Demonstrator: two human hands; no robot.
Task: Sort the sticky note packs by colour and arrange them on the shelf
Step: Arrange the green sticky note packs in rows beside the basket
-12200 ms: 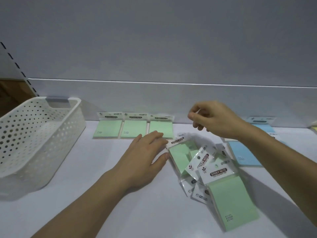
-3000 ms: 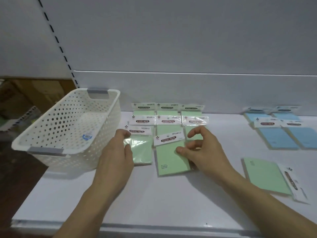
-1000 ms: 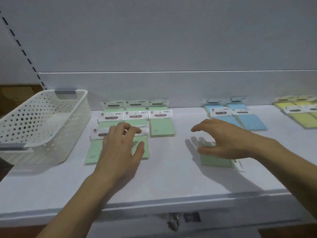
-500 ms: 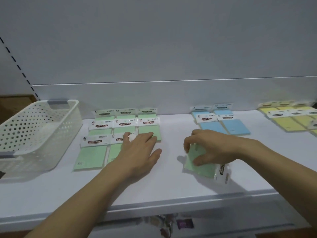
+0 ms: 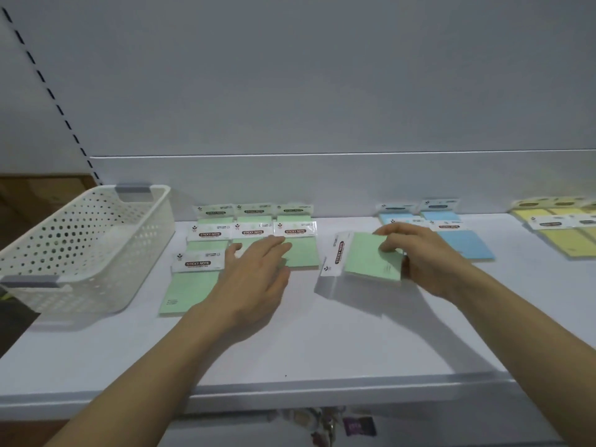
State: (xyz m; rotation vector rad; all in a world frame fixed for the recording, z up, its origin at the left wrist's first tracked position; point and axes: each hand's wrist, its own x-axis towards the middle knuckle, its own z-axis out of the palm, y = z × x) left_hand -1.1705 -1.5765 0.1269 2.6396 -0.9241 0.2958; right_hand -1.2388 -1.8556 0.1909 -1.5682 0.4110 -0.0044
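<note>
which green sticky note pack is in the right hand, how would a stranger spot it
On the white shelf, find the gap between the green rows near the basket and the blue packs. The green pack there stands alone, gripped by the right hand. Unlike its neighbours, it is turned sideways, its white header pointing left instead of toward the back wall.

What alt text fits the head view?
A person's right hand grips a loose green sticky note pack just above a white shelf, while the left hand rests flat on the rows of green packs beside it. Blue packs and yellow packs lie further right; a white basket stands at far left.
</note>
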